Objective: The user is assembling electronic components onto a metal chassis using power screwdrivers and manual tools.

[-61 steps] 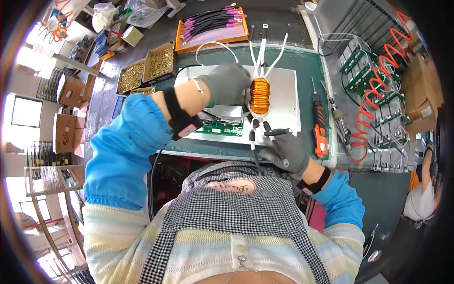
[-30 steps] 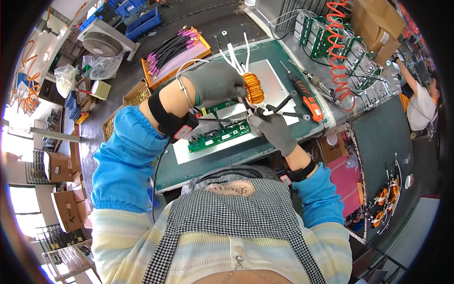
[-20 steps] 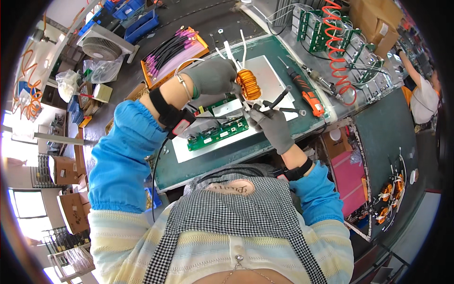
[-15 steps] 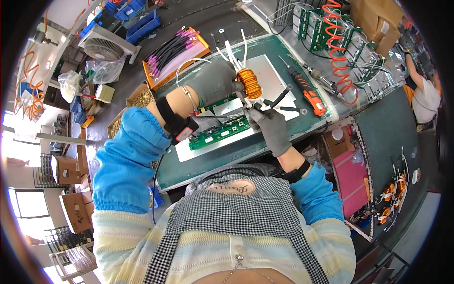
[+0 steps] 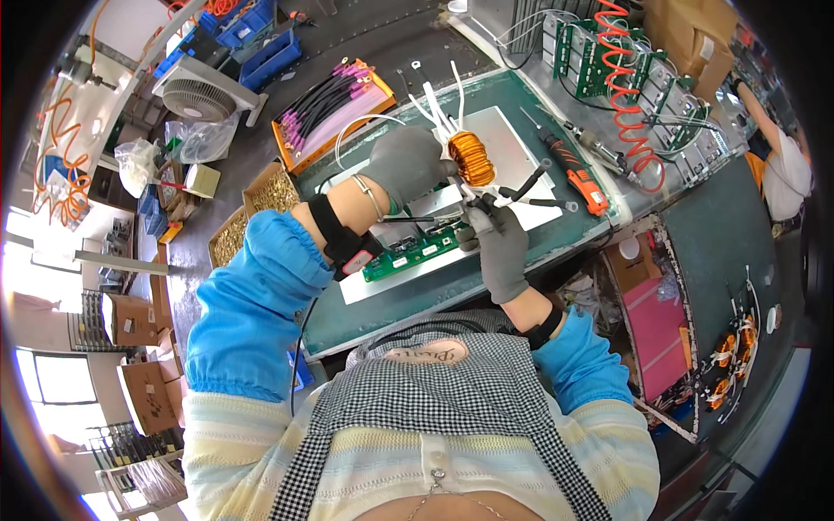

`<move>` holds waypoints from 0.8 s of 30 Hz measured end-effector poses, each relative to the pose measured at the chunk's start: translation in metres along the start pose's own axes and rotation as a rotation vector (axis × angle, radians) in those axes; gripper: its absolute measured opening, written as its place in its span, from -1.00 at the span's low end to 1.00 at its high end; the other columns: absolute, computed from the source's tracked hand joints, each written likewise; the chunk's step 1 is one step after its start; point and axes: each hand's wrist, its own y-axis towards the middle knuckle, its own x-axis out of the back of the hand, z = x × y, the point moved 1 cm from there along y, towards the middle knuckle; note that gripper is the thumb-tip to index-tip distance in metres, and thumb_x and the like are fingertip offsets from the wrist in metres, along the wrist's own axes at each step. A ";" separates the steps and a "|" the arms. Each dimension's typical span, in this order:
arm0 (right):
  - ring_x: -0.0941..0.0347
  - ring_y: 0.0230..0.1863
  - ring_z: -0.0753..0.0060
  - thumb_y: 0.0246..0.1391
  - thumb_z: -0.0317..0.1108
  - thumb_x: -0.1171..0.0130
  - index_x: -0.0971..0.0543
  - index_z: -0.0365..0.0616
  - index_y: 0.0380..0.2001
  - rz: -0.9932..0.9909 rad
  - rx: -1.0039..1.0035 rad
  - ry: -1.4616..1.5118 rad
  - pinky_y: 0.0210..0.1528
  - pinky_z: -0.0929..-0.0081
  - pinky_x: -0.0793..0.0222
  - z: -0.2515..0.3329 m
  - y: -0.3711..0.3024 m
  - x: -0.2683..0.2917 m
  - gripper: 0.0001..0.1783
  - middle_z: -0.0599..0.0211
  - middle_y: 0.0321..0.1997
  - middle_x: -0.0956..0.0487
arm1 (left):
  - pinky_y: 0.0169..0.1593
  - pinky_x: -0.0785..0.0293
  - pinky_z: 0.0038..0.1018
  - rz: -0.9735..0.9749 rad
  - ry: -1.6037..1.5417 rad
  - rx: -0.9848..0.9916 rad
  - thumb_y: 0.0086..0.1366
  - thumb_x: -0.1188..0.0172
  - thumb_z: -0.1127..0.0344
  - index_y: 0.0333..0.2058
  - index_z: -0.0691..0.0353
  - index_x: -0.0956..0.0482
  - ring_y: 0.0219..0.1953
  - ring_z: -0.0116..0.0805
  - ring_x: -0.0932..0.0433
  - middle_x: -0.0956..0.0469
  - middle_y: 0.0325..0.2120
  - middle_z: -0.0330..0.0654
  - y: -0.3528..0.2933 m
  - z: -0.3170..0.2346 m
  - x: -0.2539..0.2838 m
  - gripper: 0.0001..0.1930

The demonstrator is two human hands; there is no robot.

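My left hand (image 5: 407, 163), in a grey glove, is closed beside an orange copper-wound coil (image 5: 472, 159); its fingertips touch the coil's left side, and what they grip is hidden. My right hand (image 5: 502, 249), also gloved, pinches at the coil's lower edge, where black-sleeved cable leads (image 5: 528, 180) come out; the thing between its fingers is too small to make out. White leads (image 5: 440, 111) rise from the coil's far side. Under my hands a green circuit board (image 5: 417, 257) lies on a pale metal plate (image 5: 512, 143).
An orange-and-black power screwdriver (image 5: 575, 169) lies right of the plate on the green mat (image 5: 347, 317). At the far left stand an orange tray of black cables (image 5: 333, 108) and a box of brass parts (image 5: 271, 191). A red coiled hose (image 5: 618, 95) hangs near green boards. Another person (image 5: 784, 174) is at far right.
The whole view has shifted slightly, so the bench appears farther right. Both hands stay at the coil, with the left wrist a little lower and the coil appearing more tilted.
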 end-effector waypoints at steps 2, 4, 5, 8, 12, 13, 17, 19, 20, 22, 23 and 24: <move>-0.51 -0.56 0.50 0.09 -0.39 -0.15 -0.35 -0.30 -0.18 -0.068 0.006 0.103 -0.60 0.65 -0.43 0.001 0.002 0.002 -0.71 0.23 -0.41 -0.55 | -0.38 -0.42 -0.20 0.055 0.001 0.045 0.11 -0.16 -0.05 -0.60 0.31 -0.62 -0.53 -0.05 -0.53 -0.53 -0.62 0.02 0.000 0.001 0.001 -0.54; -0.50 -0.56 0.50 0.09 -0.38 -0.15 -0.35 -0.30 -0.18 -0.027 -0.018 0.092 -0.60 0.65 -0.43 0.006 0.002 0.010 -0.70 0.22 -0.40 -0.55 | -0.38 -0.43 -0.20 0.075 0.013 0.043 0.11 -0.16 -0.05 -0.59 0.30 -0.62 -0.53 -0.05 -0.53 -0.53 -0.62 0.01 0.000 0.001 0.002 -0.54; -0.50 -0.57 0.51 0.08 -0.36 -0.16 -0.34 -0.31 -0.19 0.021 -0.044 0.080 -0.61 0.65 -0.42 0.006 0.002 0.012 -0.68 0.20 -0.40 -0.55 | -0.38 -0.43 -0.20 0.093 0.025 0.048 0.12 -0.16 -0.06 -0.59 0.30 -0.62 -0.52 -0.05 -0.53 -0.53 -0.62 0.01 0.000 0.001 0.002 -0.55; -0.48 -0.56 0.56 0.05 -0.34 -0.20 -0.38 -0.30 -0.19 0.149 -0.107 0.011 -0.63 0.68 -0.37 0.001 0.021 0.021 -0.67 0.25 -0.42 -0.54 | -0.38 -0.44 -0.20 0.077 0.026 0.041 0.13 -0.15 -0.06 -0.56 0.30 -0.63 -0.51 -0.05 -0.54 -0.54 -0.61 0.01 0.000 0.002 0.001 -0.54; -0.45 -0.58 0.61 0.03 -0.35 -0.21 -0.47 -0.22 -0.29 0.121 -0.119 -0.158 -0.64 0.72 -0.32 0.006 0.023 0.014 -0.78 0.35 -0.52 -0.53 | -0.36 -0.45 -0.20 0.105 0.033 0.011 0.15 -0.15 -0.06 -0.53 0.31 -0.63 -0.49 -0.05 -0.56 -0.55 -0.59 0.01 0.000 0.003 -0.001 -0.54; -0.45 -0.58 0.61 0.03 -0.35 -0.21 -0.47 -0.22 -0.29 0.118 -0.117 -0.162 -0.64 0.72 -0.32 0.001 0.023 0.011 -0.78 0.35 -0.52 -0.53 | -0.34 -0.46 -0.21 0.100 0.031 0.018 0.16 -0.14 -0.06 -0.52 0.32 -0.63 -0.48 -0.05 -0.56 -0.55 -0.58 0.02 0.001 0.005 -0.006 -0.54; -0.45 -0.59 0.56 0.01 -0.33 -0.22 -0.50 -0.23 -0.35 -0.096 0.019 -0.138 -0.60 0.65 -0.31 -0.021 0.032 0.007 -0.80 0.38 -0.59 -0.52 | -0.27 -0.46 -0.24 0.180 0.001 -0.031 0.18 -0.11 -0.03 -0.48 0.33 -0.62 -0.44 -0.02 -0.57 -0.57 -0.53 0.06 0.000 0.009 -0.005 -0.55; -0.47 -0.58 0.53 -0.01 -0.31 -0.24 -0.51 -0.25 -0.34 -0.144 0.047 -0.159 -0.56 0.59 -0.34 -0.036 0.043 0.010 -0.76 0.36 -0.59 -0.54 | -0.25 -0.46 -0.24 0.247 -0.111 -0.016 0.19 -0.10 -0.01 -0.47 0.34 -0.62 -0.43 0.00 -0.56 -0.58 -0.51 0.07 0.000 0.010 0.000 -0.56; -0.49 -0.55 0.48 -0.03 -0.28 -0.26 -0.51 -0.26 -0.34 -0.175 0.120 -0.220 -0.50 0.54 -0.37 -0.050 0.052 0.015 -0.72 0.33 -0.58 -0.56 | -0.24 -0.45 -0.25 0.314 -0.221 0.003 0.20 -0.09 0.01 -0.45 0.35 -0.61 -0.42 0.02 -0.56 -0.58 -0.49 0.09 0.001 0.009 0.003 -0.57; -0.55 -0.48 0.28 -0.13 -0.15 -0.33 -0.53 -0.26 -0.31 -0.244 0.143 -0.471 -0.33 0.38 -0.43 -0.038 0.050 0.009 -0.59 0.23 -0.54 -0.60 | -0.23 -0.44 -0.25 0.358 -0.254 -0.025 0.20 -0.07 0.03 -0.45 0.36 -0.61 -0.40 0.02 -0.56 -0.58 -0.49 0.11 0.002 0.011 0.005 -0.58; -0.55 -0.48 0.28 -0.13 -0.15 -0.33 -0.53 -0.26 -0.31 -0.248 0.143 -0.472 -0.33 0.38 -0.43 -0.032 0.045 0.007 -0.59 0.23 -0.54 -0.60 | -0.22 -0.43 -0.25 0.399 -0.285 -0.051 0.20 -0.06 0.05 -0.45 0.38 -0.61 -0.39 0.03 -0.56 -0.58 -0.48 0.12 0.003 0.013 0.006 -0.58; -0.55 -0.46 0.21 -0.13 -0.12 -0.33 -0.55 -0.23 -0.33 -0.276 0.145 -0.647 -0.33 0.35 -0.43 -0.022 0.039 -0.001 -0.60 0.21 -0.54 -0.60 | -0.23 -0.44 -0.25 0.412 -0.102 -0.227 0.15 -0.07 0.13 -0.43 0.40 -0.61 -0.41 0.01 -0.57 -0.59 -0.48 0.10 0.006 0.018 0.003 -0.63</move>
